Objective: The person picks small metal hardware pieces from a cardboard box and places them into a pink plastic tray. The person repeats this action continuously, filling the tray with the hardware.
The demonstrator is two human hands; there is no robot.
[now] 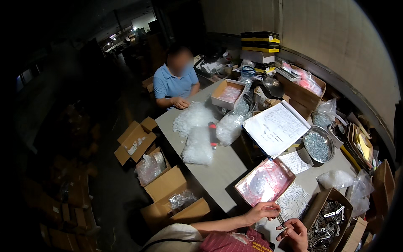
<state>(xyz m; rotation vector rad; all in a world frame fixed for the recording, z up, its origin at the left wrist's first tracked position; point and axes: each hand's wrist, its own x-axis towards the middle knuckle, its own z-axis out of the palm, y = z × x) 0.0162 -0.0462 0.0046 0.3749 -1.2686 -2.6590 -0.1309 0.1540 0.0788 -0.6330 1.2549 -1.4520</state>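
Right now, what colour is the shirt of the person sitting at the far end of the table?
The shirt is blue, seen clearly in the head view.

Thin silvery metal pin (280, 221), tilted, gripped between both hands above table edge

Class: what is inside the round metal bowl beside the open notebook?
The bowl holds a heap of small silvery metal parts, probably screws. The heap hides the bowl's bottom and anything buried beneath.
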